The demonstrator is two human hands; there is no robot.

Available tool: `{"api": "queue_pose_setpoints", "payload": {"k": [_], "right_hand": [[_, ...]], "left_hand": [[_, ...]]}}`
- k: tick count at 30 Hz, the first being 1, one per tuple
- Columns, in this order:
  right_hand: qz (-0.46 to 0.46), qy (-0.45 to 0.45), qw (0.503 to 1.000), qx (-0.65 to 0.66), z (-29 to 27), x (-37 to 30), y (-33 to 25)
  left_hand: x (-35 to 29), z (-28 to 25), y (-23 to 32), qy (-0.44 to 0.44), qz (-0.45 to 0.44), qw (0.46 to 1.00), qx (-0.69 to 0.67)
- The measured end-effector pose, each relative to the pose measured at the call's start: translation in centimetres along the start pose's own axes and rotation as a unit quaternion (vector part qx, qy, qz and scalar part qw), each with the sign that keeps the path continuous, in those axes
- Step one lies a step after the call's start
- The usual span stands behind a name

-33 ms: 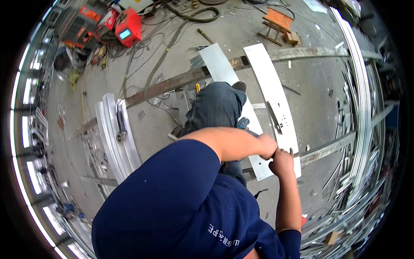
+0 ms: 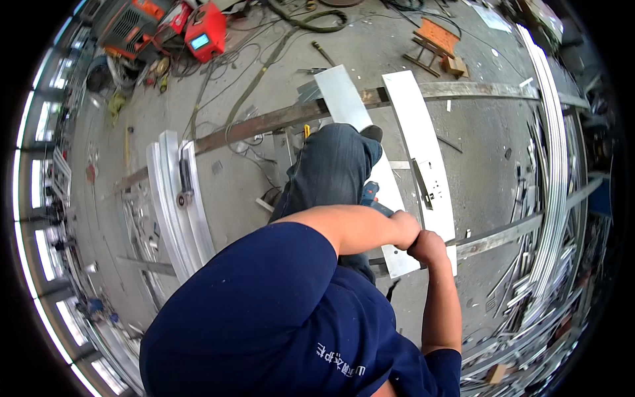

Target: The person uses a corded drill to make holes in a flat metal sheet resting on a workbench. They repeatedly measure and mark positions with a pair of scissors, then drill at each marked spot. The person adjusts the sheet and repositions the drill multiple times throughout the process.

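Observation:
My left hand (image 2: pixel 405 229) reaches across from the left and is closed around the dark end of a power tool. The tool's teal and red body (image 2: pixel 370 193) shows past my forearm, above a flat white metal plank (image 2: pixel 398 259). My right hand (image 2: pixel 430 247) is a fist pressed against my left. A dark piece shows between the two, but what my right fingers hold is hidden. Just beyond my hands lies a second white metal plank (image 2: pixel 409 112), with a slot and small holes (image 2: pixel 433 192) cut in it. My bent knee (image 2: pixel 334 159) rests over the nearer plank.
Rusty steel beams (image 2: pixel 264 124) carry the planks. Aluminium profiles (image 2: pixel 165 198) lie at the left, with long metal bars (image 2: pixel 554 165) and offcuts at the right. A red machine (image 2: pixel 205 33), cables and an orange stool (image 2: pixel 436 38) stand at the back.
My right hand has shifted slightly left, and its raised fingers have curled into a fist. My left hand has moved a little to the left. The whole view has shifted slightly.

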State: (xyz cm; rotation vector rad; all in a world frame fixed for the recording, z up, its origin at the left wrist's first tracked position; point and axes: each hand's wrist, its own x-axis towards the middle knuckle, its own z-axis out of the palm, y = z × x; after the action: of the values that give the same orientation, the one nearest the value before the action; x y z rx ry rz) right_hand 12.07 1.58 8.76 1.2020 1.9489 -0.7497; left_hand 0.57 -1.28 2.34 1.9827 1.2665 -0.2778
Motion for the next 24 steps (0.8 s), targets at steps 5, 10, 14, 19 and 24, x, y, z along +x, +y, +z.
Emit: {"api": "queue_pose_setpoints", "payload": {"k": [5,10,14,19,24], "right_hand": [[-0.102,-0.143,0.983,-0.046,4.7,5.0,0.7],[-0.116,-0.055,0.973,-0.190,5.3,2.9,-3.4],[-0.175,0.059,0.958,-0.221,7.5,2.0,-3.9],[-0.223,0.263,0.930,-0.125,10.1,1.6,-3.8],[-0.249,0.276,0.920,-0.123,6.2,0.5,-3.5]], "left_hand": [[-5.3,0.5,1.3,-0.050,-0.114,0.987,-0.102],[-5.5,4.5,-0.2,-0.089,-0.158,0.969,-0.169],[-5.8,6.0,-1.6,-0.138,-0.185,0.937,-0.262],[-5.6,6.8,-3.3,-0.117,-0.177,0.909,-0.360],[-1.4,8.9,-4.9,-0.097,-0.166,0.902,-0.386]]}}
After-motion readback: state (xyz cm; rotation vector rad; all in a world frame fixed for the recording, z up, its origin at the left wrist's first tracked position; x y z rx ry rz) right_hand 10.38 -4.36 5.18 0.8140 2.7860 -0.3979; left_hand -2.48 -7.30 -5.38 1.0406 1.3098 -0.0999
